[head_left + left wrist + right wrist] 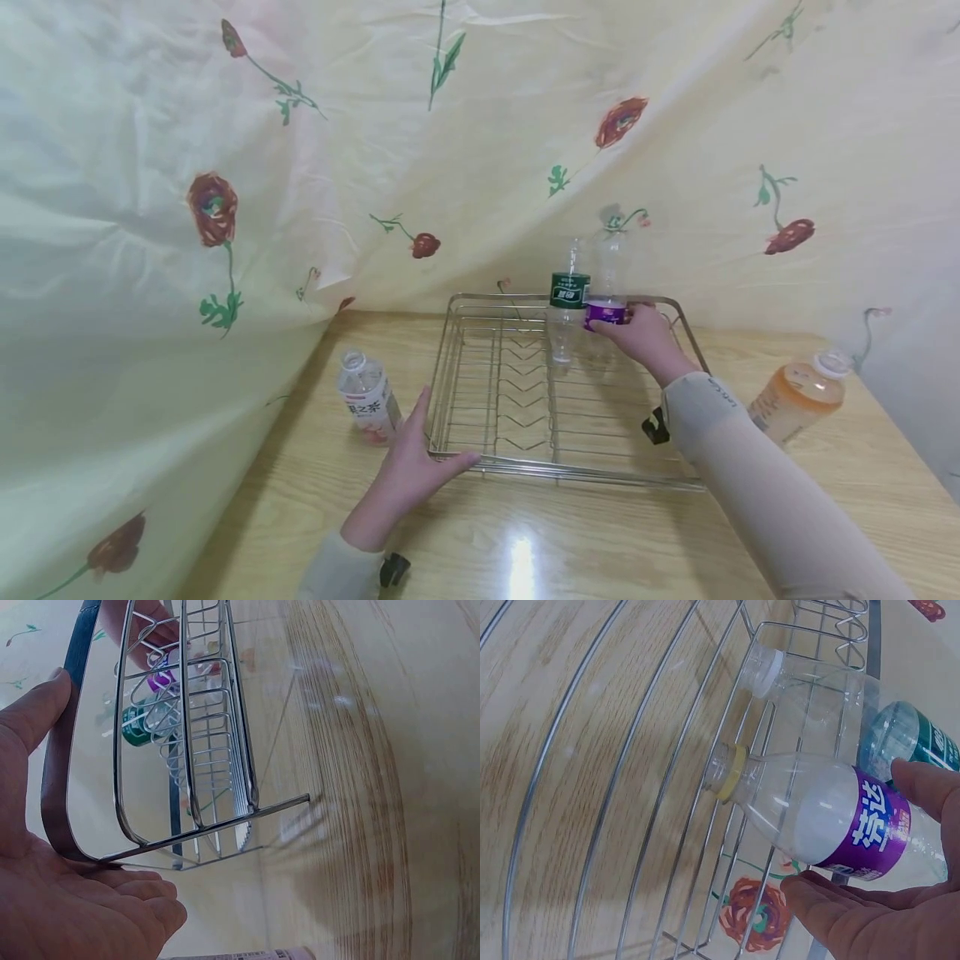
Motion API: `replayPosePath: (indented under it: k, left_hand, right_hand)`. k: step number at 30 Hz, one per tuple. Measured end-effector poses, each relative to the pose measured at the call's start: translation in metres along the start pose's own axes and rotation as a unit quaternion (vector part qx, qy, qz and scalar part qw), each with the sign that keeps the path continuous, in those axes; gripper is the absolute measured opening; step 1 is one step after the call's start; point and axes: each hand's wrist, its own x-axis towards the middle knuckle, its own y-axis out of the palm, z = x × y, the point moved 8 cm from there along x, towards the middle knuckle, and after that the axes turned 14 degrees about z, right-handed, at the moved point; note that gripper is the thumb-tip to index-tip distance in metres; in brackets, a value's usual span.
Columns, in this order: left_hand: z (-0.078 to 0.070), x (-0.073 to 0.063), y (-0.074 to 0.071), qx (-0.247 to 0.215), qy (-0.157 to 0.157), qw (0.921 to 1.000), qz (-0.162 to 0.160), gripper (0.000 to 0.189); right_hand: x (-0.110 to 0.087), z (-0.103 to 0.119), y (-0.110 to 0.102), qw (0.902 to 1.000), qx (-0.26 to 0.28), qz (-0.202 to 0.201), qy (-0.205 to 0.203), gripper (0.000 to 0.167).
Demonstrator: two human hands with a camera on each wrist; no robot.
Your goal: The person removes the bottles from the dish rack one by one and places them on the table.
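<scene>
A metal wire dish rack sits on the wooden table. My right hand holds a clear plastic bottle with a purple label at the rack's back right, thumb on one side and fingers on the other. That bottle stands upside down; its yellow-ringed neck points down at the wires. Beside it, another clear bottle with a green label is also neck down in the rack. My left hand is spread round the front left corner, its thumb against the dark outer rail, fingers loosely bent.
Left of the rack stands a clear bottle with a white label. An orange-banded bottle stands to the right, partly behind my right sleeve. A flower-printed cloth hangs along the back and left side of the table.
</scene>
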Motion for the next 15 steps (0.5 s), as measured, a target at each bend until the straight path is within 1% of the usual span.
replayPosePath:
  k: [8,15]
  left_hand:
    - [-0.003,-0.001,-0.001,-0.002,0.001,1.0,0.0,0.125]
    - [-0.002,0.0,-0.001,0.001,0.002,1.0,-0.002,0.124]
  right_hand:
    - [0.008,-0.002,-0.001,0.9999,0.013,-0.001,-0.01,0.081]
    - [0.015,-0.006,0.001,0.9993,0.036,0.011,-0.008,0.089]
